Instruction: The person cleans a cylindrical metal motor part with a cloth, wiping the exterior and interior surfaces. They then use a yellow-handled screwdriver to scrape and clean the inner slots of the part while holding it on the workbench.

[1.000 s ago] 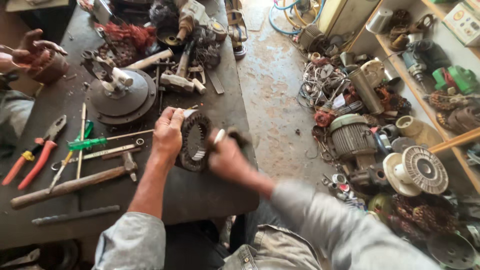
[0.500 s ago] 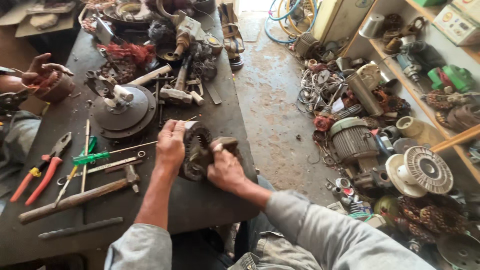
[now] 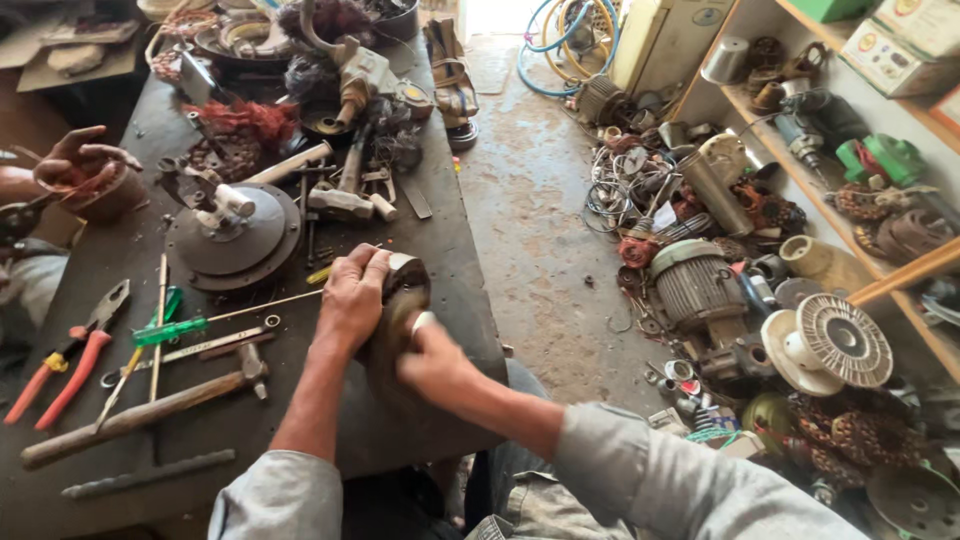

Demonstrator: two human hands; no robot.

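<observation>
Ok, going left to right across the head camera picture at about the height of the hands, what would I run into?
Red-handled pliers → green-handled screwdriver → left hand → dark round metal part → right hand → grey ribbed motor → white fan disc.

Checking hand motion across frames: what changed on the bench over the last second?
The round motor part, earlier held facing up with its ring visible between both hands, is now turned on edge. The left hand grips its top and the right hand has moved in against its side. The hammer, red pliers and the round disc assembly lie as before.
</observation>
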